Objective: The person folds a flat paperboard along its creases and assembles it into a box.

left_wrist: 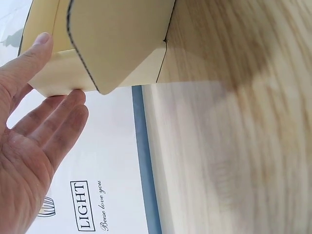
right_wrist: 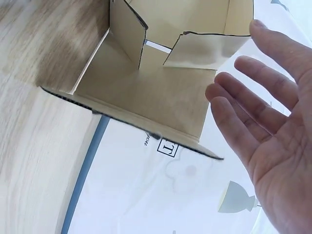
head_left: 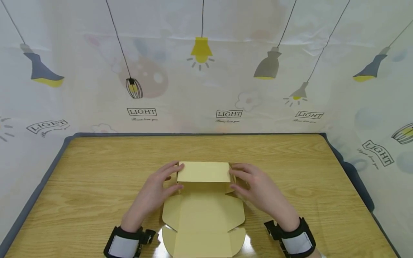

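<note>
Currently | I see the part-folded cardboard box (head_left: pixel 204 215) at lower centre, head view | left hand (head_left: pixel 153 191): fingers spread, touching its raised end | right hand (head_left: pixel 258 186): fingers spread, by its right edge

Screened workspace: wood-grain table (head_left: pixel 106 168), lamp-print sheeting (head_left: pixel 193 96) on three sides.

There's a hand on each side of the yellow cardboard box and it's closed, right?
Not closed: the head view shows the cardboard box open, its long flap spread toward the person. The left hand and right hand are at its sides.
</note>
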### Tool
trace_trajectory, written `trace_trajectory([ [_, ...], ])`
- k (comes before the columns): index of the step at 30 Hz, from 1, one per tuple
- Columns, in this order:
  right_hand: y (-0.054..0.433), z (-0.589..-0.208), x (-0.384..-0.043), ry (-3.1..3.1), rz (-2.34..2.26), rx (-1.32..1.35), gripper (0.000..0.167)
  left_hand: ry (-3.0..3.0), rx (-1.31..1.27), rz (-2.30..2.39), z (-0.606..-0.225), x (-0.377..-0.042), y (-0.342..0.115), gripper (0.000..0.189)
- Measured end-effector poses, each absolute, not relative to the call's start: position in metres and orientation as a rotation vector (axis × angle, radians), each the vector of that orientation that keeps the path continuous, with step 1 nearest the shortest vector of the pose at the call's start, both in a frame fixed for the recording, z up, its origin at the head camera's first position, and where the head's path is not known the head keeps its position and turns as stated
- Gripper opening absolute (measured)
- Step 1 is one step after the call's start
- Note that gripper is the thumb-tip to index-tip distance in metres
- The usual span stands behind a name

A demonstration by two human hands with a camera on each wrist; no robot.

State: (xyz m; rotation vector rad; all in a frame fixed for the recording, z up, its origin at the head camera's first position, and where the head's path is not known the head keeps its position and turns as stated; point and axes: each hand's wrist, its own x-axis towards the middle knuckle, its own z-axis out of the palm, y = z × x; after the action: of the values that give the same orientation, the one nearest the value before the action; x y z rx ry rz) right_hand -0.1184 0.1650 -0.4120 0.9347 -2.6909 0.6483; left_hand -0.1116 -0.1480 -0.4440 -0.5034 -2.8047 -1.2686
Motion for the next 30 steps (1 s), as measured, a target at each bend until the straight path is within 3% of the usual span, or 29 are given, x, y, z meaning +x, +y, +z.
trace_trajectory([
  [8, 0.161, -0.417, -0.118, -2.832, 0.642, 0.832, 0.046, -2.786, -0.517, -1.289, -0.443, -0.112, -0.15, 0.062],
  [30, 0.154, -0.427, -0.119, -2.814, 0.609, 0.815, 0.031, -2.777, -0.524, -1.267, -0.442, -0.111, -0.144, 0.06],
])
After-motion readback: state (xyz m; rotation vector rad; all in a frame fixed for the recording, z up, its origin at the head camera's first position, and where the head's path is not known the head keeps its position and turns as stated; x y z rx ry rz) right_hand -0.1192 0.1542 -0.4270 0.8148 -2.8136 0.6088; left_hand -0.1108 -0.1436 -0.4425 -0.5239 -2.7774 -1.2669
